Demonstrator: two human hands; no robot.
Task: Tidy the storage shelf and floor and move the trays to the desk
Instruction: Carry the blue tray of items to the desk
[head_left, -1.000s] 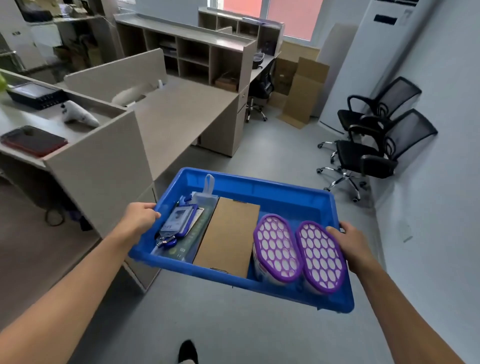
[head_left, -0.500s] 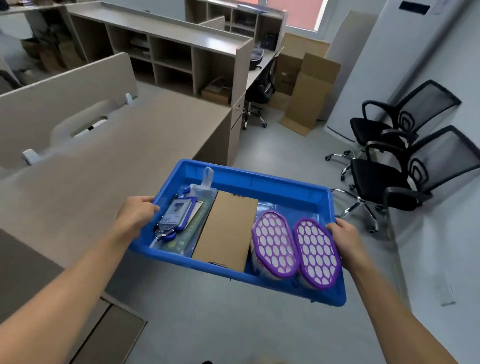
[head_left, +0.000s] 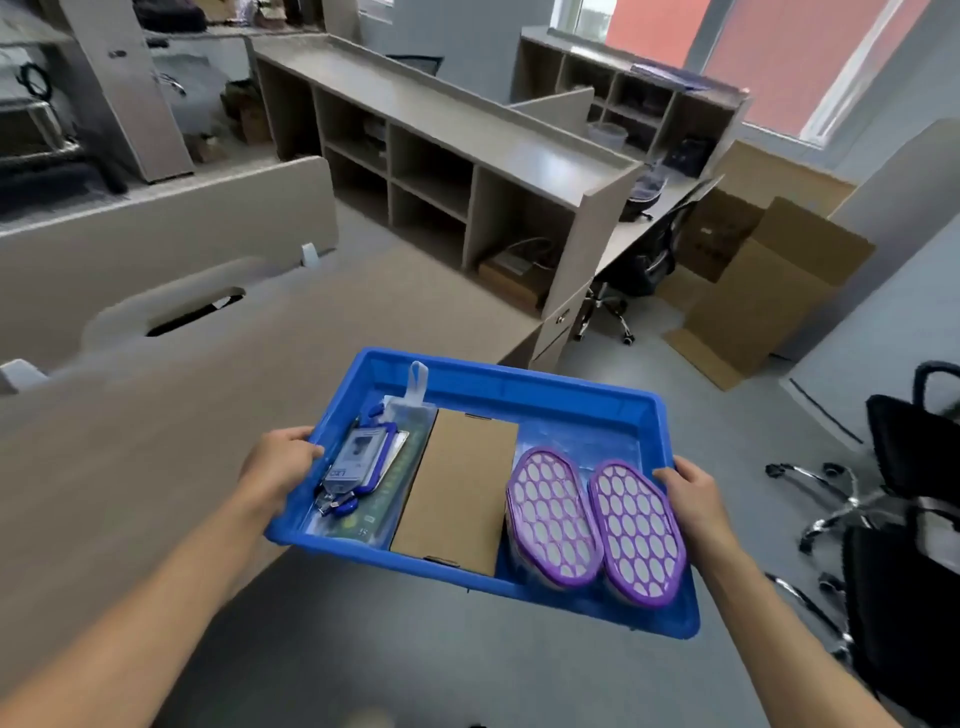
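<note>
I carry a blue plastic tray (head_left: 524, 387) in front of me, above the floor, with its left end over the edge of a beige desk (head_left: 156, 447). My left hand (head_left: 280, 465) grips the tray's left rim and my right hand (head_left: 688, 499) grips its right rim. Inside lie a brown cardboard box (head_left: 457, 488), two purple honeycomb-lidded containers (head_left: 592, 525) and a blue badge holder (head_left: 361, 460) on clear pouches.
A low partition (head_left: 171, 228) runs along the desk's far side. Beyond stands a cubby shelf unit (head_left: 441, 171). Flattened cardboard boxes (head_left: 769, 280) lean by the window wall. Black mesh office chairs (head_left: 904, 499) stand at the right on the grey floor.
I have walked forward along the desk with the tray. The desk now lies directly at my left and the shelf unit is closer. Both hands keep their grip.
</note>
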